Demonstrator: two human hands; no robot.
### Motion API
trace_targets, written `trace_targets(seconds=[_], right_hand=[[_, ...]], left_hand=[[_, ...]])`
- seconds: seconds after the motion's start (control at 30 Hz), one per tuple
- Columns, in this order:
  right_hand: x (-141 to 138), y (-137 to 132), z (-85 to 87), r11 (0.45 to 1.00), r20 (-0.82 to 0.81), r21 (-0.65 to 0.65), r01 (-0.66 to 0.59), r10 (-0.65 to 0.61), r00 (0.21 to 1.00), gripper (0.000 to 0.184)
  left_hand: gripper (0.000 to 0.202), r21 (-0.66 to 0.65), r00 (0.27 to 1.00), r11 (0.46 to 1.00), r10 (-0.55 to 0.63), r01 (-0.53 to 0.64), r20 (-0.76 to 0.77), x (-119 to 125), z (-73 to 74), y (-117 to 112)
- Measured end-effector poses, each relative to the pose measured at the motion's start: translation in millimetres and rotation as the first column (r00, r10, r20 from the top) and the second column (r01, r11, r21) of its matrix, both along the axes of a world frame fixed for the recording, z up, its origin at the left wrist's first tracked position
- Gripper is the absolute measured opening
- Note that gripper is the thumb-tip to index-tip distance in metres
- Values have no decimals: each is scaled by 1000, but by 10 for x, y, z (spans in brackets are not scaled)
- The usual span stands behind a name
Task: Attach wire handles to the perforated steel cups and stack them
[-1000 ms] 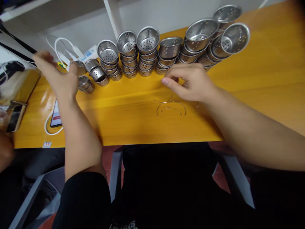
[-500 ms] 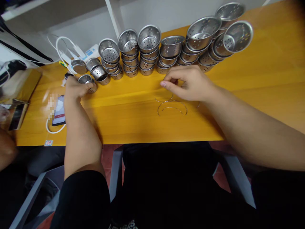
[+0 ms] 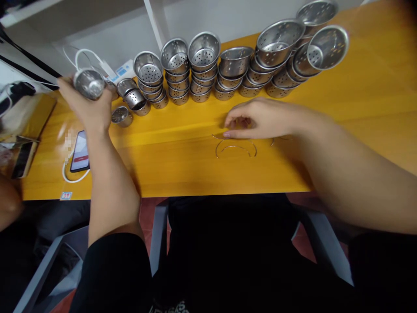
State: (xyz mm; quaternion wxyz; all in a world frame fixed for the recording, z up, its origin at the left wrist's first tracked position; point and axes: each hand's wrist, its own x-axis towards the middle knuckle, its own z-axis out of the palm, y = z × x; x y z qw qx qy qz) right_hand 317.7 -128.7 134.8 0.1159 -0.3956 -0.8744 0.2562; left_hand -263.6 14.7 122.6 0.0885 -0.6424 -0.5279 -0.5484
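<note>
My left hand (image 3: 93, 106) is closed around a small metal cup (image 3: 89, 83), lifted above the table with its mouth turned toward me. Another small perforated cup (image 3: 122, 116) stands on the table beside that wrist. Over several thin curved wires (image 3: 236, 146), my right hand (image 3: 252, 119) hovers low, palm down. Its fingers are bent, and a gap shows between them and the thumb. The thumb tip is at one of the wires; whether it touches cannot be made out. Part of another wire (image 3: 280, 139) shows below the right wrist.
Stacks of perforated metal cups (image 3: 177, 89) line the back of the table (image 3: 182, 169), with larger cups (image 3: 329, 48) at the right. A phone (image 3: 80, 152) and a white cable lie at the left. A power strip (image 3: 125, 69) is behind, and another person's arm (image 3: 9, 204) shows at far left.
My left hand has risen and moved slightly left, lifting a metal cup into view. My right hand has lowered toward the wires, and its thumb and fingers have come apart.
</note>
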Motion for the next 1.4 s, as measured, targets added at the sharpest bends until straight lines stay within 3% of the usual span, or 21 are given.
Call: trace_targets(seconds=[0.03,0.1,0.23,0.27,0.33,0.43,0.5,0.57,0.67,1.0,1.13,1.23,1.4], right_hand=[[21,4,9,1000,19,-22,-4,4,1000,41],[42,-5,31,998,55,-62,-6,9,998,43],[4,-50,62,989,146,-147,-18,39,988,39],[-13,-58,62,989,167,-144,-13,37,985,33],[-44,-62,47,993,197,-117,-7,30,980,20],[-73,-45,1,997,222,-69,-15,30,975,3],[-93,-33,-30,999,250,-33,-25,32,968,5],[-123,-32,-46,1000,289,-4,-26,26,957,7],[-195,-56,-37,1000,366,16,7,-12,930,4],[-394,-134,12,996,498,94,11,-56,865,7],[-377,-105,-13,992,451,124,20,-74,889,7],[-327,-88,25,995,411,72,63,-87,908,4],[-320,-142,176,985,485,-44,170,-128,865,14]], left_hand=[[89,205,1000,979,22,-19,-13,159,55,22],[96,416,988,896,-134,155,-77,569,153,15],[125,448,914,798,-373,403,-157,1423,171,-240],[127,364,874,794,-452,486,-181,1598,130,-342],[106,92,792,790,-590,606,-157,1890,2,-551],[113,-277,776,741,-630,612,27,2211,-268,-766],[113,-399,765,679,-637,616,97,2360,-451,-807],[114,-448,742,625,-654,639,146,2454,-589,-793],[114,-471,709,577,-686,667,164,2498,-677,-758],[113,-470,693,555,-696,687,190,2441,-677,-752],[115,-487,690,535,-690,690,220,2459,-666,-765],[114,-488,681,525,-698,697,221,2462,-656,-776],[112,-485,680,526,-698,699,223,2460,-664,-769]])
